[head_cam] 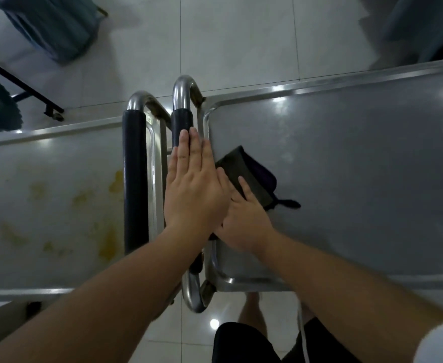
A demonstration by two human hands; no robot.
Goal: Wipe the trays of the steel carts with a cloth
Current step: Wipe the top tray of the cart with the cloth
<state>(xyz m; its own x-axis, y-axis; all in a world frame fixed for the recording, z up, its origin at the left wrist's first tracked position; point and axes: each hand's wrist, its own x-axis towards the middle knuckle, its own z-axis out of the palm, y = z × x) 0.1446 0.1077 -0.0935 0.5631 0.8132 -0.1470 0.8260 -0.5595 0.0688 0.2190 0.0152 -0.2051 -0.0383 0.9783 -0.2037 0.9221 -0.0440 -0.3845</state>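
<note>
Tiled floor (pixel 236 35); stained left tray (pixel 45 200) awaiting wiping; left hand (pixel 192 189) lying flat, fingers (pixel 189 150) straight, together, over handle (pixel 182 127); right hand (pixel 244 218) pressing cloth (pixel 251 176) onto right tray (pixel 359 166), long axis running diagonally, just beyond fingertips.

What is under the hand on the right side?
The right hand presses flat on a dark folded cloth lying on the right cart's steel tray. The cloth part beneath the palm is hidden.

Left hand (pixel 192 184): flat, fingers straight, lying along the black-sleeved cart handle (pixel 181 127). Right hand (pixel 244 216): just beside it, fingers spread, pressing a dark folded cloth (pixel 251 176) on the grey steel tray (pixel 359 166). Yellow-stained tray (pixel 52 200): left of both hands.
</note>
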